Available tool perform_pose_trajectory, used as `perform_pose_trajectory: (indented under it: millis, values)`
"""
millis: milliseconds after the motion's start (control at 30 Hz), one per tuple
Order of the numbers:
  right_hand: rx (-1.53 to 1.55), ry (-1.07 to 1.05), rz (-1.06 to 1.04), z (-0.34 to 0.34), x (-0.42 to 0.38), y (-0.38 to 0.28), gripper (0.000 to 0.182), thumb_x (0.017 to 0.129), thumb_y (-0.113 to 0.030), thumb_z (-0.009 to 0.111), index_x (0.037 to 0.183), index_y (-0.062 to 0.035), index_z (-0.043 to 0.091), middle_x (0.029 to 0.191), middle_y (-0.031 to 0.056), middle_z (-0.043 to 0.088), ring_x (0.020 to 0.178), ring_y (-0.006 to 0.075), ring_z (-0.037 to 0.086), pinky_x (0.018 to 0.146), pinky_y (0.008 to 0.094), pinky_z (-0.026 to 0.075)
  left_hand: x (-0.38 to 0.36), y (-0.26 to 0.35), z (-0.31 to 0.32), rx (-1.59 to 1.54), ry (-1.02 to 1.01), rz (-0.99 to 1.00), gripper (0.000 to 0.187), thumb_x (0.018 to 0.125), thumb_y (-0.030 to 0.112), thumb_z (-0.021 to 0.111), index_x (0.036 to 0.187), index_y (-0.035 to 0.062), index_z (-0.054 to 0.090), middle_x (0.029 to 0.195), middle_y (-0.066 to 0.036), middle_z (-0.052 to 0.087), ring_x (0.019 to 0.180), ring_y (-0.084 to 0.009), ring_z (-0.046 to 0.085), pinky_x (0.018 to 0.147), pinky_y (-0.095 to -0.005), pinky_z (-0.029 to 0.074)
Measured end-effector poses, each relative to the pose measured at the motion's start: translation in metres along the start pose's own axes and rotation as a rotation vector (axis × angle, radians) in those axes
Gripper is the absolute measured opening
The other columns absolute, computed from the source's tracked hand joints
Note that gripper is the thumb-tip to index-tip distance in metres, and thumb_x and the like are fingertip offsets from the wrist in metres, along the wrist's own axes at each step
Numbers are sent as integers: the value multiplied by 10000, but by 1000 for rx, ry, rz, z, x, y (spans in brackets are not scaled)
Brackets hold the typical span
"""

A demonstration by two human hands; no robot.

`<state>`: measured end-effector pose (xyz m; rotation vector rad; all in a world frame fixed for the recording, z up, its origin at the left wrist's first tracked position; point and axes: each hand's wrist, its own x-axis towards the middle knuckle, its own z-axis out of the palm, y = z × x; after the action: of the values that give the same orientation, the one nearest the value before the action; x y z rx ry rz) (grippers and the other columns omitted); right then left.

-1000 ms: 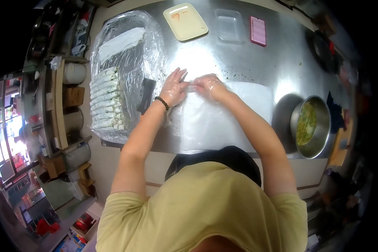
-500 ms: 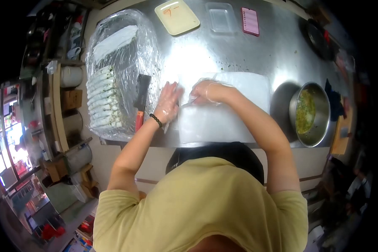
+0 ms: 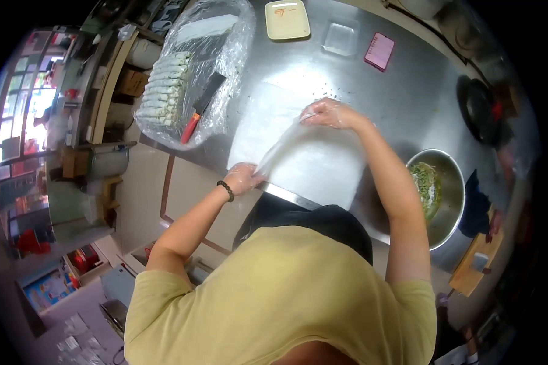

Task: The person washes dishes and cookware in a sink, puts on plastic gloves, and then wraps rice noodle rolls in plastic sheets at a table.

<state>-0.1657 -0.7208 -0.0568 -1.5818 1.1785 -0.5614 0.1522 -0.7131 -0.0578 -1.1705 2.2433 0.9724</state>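
Note:
A thin white translucent sheet (image 3: 277, 149) is lifted between my gloved hands, above more white sheet (image 3: 323, 173) lying flat on the steel table. My left hand (image 3: 245, 177) pinches its lower corner at the table's front edge. My right hand (image 3: 329, 114) grips its upper corner, fingers closed. Left of the sheets, a cleaver (image 3: 208, 94) with a red handle lies on a plastic-wrapped tray (image 3: 240, 45) beside a row of white rolls with green filling (image 3: 164, 85).
At the back are a cream tray (image 3: 288, 30), a clear container (image 3: 340, 39) and a pink phone (image 3: 379, 52). A steel bowl (image 3: 450, 207) with green shredded filling (image 3: 426, 188) stands at the right, near a dark pan (image 3: 481, 109) and a dark cloth (image 3: 476, 210).
The view has turned. My hands have moved apart, the left to the front edge and the right toward the back, and the sheet's edge is now raised between them.

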Motion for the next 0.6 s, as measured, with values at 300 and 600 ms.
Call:
perform_pose_trajectory:
  millis: [300, 600]
  values:
    - [33, 131, 260, -99, -139, 31, 313, 812, -368, 593, 903, -73, 651, 806, 13, 596, 730, 108, 512, 656, 271, 437, 2, 155, 76, -1040, -392, 312, 296, 878, 287, 523, 955, 4, 554, 810, -33, 589, 776, -82, 521, 706, -244, 429]
    - [-708, 265, -163, -21, -46, 65, 283, 767, -222, 564, 994, -57, 598, 993, 128, 577, 989, 291, 514, 896, 351, 394, 21, 137, 105, -271, 298, -20, 233, 770, 231, 607, 866, 23, 559, 915, -175, 561, 790, -329, 557, 684, -386, 455]
